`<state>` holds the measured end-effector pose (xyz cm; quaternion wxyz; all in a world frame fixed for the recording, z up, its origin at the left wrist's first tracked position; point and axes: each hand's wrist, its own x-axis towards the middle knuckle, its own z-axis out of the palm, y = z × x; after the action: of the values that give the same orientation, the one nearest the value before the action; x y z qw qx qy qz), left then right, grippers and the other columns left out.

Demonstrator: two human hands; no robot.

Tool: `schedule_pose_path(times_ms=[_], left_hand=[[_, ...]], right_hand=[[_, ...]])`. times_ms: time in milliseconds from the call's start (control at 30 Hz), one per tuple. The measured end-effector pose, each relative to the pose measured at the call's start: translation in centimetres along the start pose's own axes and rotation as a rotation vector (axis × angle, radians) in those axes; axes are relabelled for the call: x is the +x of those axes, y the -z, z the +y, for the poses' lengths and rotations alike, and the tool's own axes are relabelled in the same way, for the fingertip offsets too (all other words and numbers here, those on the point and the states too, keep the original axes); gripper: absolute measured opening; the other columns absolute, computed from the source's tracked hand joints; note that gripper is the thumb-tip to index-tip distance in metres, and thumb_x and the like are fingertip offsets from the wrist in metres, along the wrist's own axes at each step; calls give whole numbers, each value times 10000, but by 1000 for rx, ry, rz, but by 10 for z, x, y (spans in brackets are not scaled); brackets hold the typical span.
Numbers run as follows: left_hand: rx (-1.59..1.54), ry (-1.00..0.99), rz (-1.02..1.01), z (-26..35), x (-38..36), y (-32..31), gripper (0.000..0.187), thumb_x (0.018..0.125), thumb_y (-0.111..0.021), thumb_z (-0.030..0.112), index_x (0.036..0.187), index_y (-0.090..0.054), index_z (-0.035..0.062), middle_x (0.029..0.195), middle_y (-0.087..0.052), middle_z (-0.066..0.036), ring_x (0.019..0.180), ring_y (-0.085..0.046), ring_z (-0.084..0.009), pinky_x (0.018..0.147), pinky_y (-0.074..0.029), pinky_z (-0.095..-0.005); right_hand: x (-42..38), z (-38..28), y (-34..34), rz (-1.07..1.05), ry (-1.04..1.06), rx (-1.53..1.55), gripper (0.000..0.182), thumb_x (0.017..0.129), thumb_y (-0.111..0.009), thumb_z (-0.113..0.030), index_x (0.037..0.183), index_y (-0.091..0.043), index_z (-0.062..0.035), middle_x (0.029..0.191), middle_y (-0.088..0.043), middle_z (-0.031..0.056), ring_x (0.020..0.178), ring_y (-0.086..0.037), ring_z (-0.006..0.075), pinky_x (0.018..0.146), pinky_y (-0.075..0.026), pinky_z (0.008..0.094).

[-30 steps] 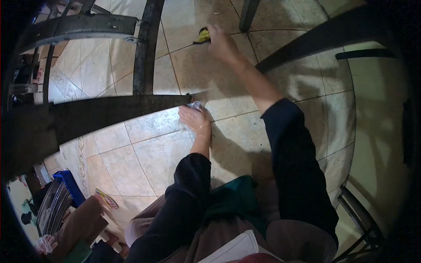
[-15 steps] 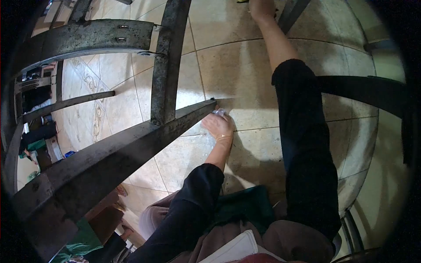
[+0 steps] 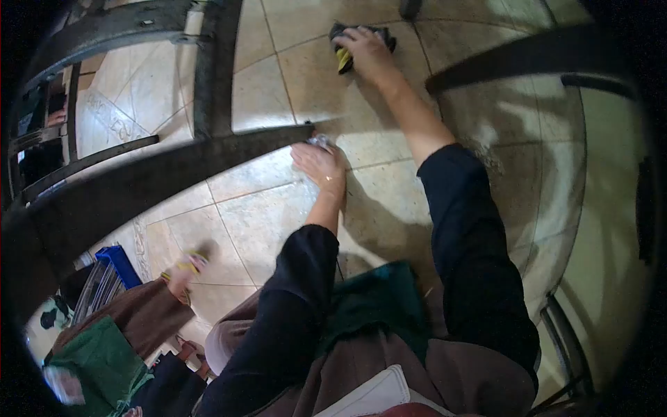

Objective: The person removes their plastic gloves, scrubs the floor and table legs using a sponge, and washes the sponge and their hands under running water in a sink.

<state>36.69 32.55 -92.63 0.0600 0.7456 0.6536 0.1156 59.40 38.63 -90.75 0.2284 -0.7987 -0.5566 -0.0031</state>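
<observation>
My right hand presses a black and yellow cloth against the tiled floor at the top centre, its fingers spread over the cloth. Lower and to the left, my left hand rests low over the floor, beside the end of a dark wooden leg. A small, shiny, whitish crumpled thing shows at its fingertips; part of it is hidden by the hand.
Dark wooden furniture frames fill the left side. Another dark leg reaches in from the upper right, near the wall. At lower left, a co-worker's hand holds something blurred, near a blue-edged object.
My right hand has come further into view with the cloth, left of where it was. The view has shifted, and the co-worker's arm now reaches over the floor at lower left.
</observation>
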Motion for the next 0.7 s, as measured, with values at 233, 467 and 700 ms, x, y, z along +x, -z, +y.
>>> schedule_pose_path(times_ms=[233,467,700], left_hand=[[-195,-51,79,-4,0,11,585,669,-622,109,1169,-367,-54,1102,-468,-210,1034,-417,-344,875,-307,-439],[-403,-141,73,-15,6,17,341,758,-619,222,978,-450,25,838,-570,-214,800,-534,-404,699,-386,-469],[-423,-199,-188,-23,15,26,534,694,-589,92,1182,-375,52,914,-563,-205,911,-516,-390,810,-367,-459]], right_hand=[[-133,11,69,-185,179,58,335,734,-469,-22,1007,-594,-170,1160,-522,45,1108,-457,255,933,-367,356],[-213,65,152,-322,87,93,342,649,-501,54,942,-592,-97,1105,-539,101,1046,-482,300,883,-399,358],[-231,102,188,-478,154,-69,207,646,-510,10,804,-586,-99,915,-542,90,928,-498,293,783,-414,370]])
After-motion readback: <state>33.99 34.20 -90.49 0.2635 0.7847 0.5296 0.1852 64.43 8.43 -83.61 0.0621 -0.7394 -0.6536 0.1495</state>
